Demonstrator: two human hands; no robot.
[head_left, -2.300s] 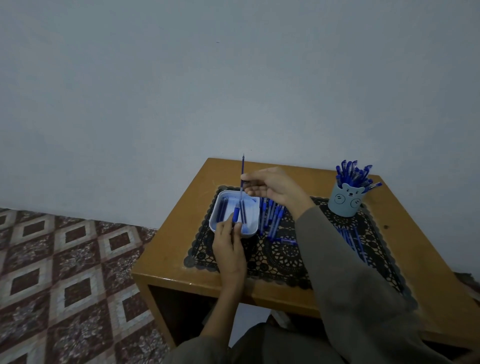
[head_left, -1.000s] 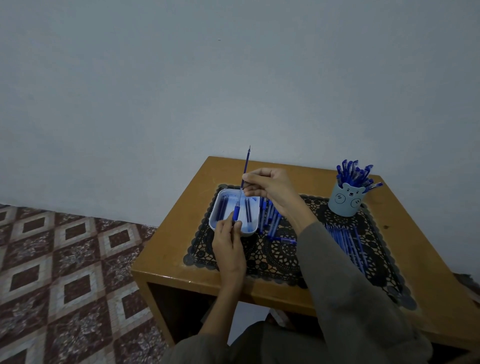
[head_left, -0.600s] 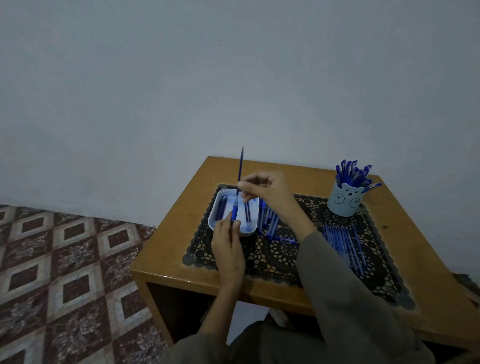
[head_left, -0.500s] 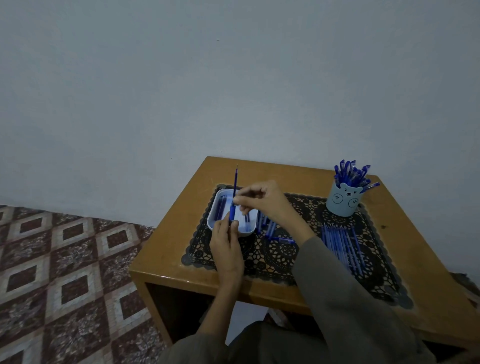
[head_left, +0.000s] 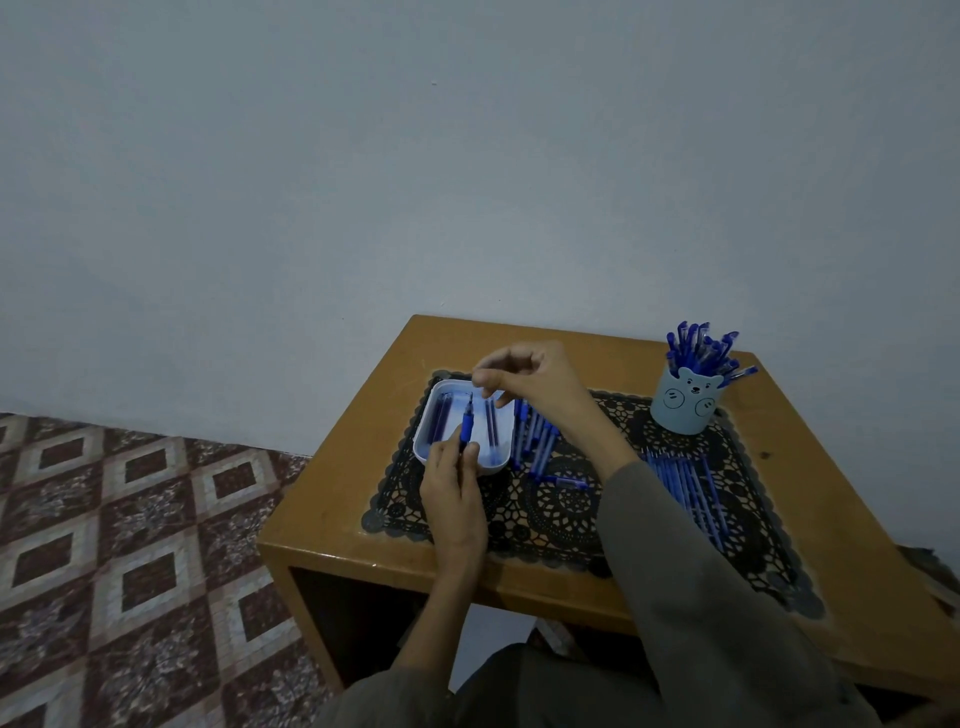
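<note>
The refill (head_left: 470, 402) had sunk below the right hand (head_left: 530, 376), its curled grip's hold unclear, into the pen barrel (head_left: 466, 427) pinched in the left hand (head_left: 454, 488), nearly seated.

A: What does the pen (head_left: 466, 427) look like?
B: Slim, with a bright blue sleeve and a thin dark tip at the top.
A: Where is it gripped?
B: The left hand (head_left: 453, 488) pinches its lower part. The sleeve and tip stand just above that grip, and the rest is hidden in the fingers.
A: Is it upright?
B: Nearly. The top leans a little right, over the tray (head_left: 423, 431).
A: And above the tip?
B: The right hand (head_left: 527, 376) hovers just above it with curled fingers. I cannot tell whether they touch.
</note>
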